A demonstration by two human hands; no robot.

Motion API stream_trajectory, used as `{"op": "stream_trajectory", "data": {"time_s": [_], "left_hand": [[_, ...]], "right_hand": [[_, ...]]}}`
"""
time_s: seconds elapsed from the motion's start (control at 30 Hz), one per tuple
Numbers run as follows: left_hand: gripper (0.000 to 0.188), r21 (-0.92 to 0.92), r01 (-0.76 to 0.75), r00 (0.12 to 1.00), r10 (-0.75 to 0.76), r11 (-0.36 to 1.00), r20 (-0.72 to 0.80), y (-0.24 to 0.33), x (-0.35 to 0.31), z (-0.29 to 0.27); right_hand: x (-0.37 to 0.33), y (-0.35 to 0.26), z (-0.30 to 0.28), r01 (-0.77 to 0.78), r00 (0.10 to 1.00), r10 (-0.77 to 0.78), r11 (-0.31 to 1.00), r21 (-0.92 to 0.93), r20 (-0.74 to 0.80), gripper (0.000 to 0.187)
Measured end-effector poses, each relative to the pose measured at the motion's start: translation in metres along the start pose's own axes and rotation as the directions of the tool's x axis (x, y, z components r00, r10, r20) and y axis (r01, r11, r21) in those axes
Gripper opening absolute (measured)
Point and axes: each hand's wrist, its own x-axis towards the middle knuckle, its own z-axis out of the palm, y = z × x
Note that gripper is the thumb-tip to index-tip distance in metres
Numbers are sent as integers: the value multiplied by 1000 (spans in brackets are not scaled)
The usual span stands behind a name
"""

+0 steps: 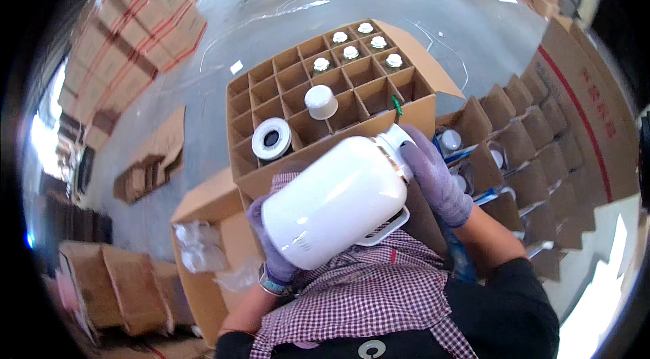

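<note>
The right hand [439, 176], in a purple-grey glove, has its fingers closed over the white cap [391, 135] at the narrow end of a glossy white jug [332, 200]. The left hand [276, 256], gloved alike, is curled against the wide base end and holds it from beneath; most of its fingers are hidden behind the body, so how far they wrap round cannot be told. The jug lies tilted between the two hands, cap up toward the right, base down toward the left, its white handle [387, 227] facing the person. It is held in front of the checked apron [359, 298], overlapping the near edge of a divided carton [418, 117]. The right forearm reaches up and leftward from the lower right with the wrist bent inward; the left forearm rises from the lower edge, a watch [273, 284] at the wrist. Just beyond the jug, a white ring-shaped piece [263, 148] and a white cup-like piece [321, 102] sit on the carton's dividers.
</note>
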Motion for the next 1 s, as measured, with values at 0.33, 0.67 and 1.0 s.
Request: {"op": "stream_trajectory", "data": {"time_s": [0.33, 0.67, 1.0], "left_hand": [[83, -423, 363, 928, -279, 830, 248, 23, 46, -22], [90, -350, 350, 933, -291, 869, 212, 18, 17, -3], [97, -300, 382, 916, -315, 874, 247, 17, 12, -11]], "right_hand": [[5, -75, 43, 734, 669, -694, 674, -87, 266, 85], [-10, -64, 63, 555, 818, -564, 826, 103, 115, 65], [3, -41, 83, 633, 720, -649, 760, 150, 248, 66]]}}
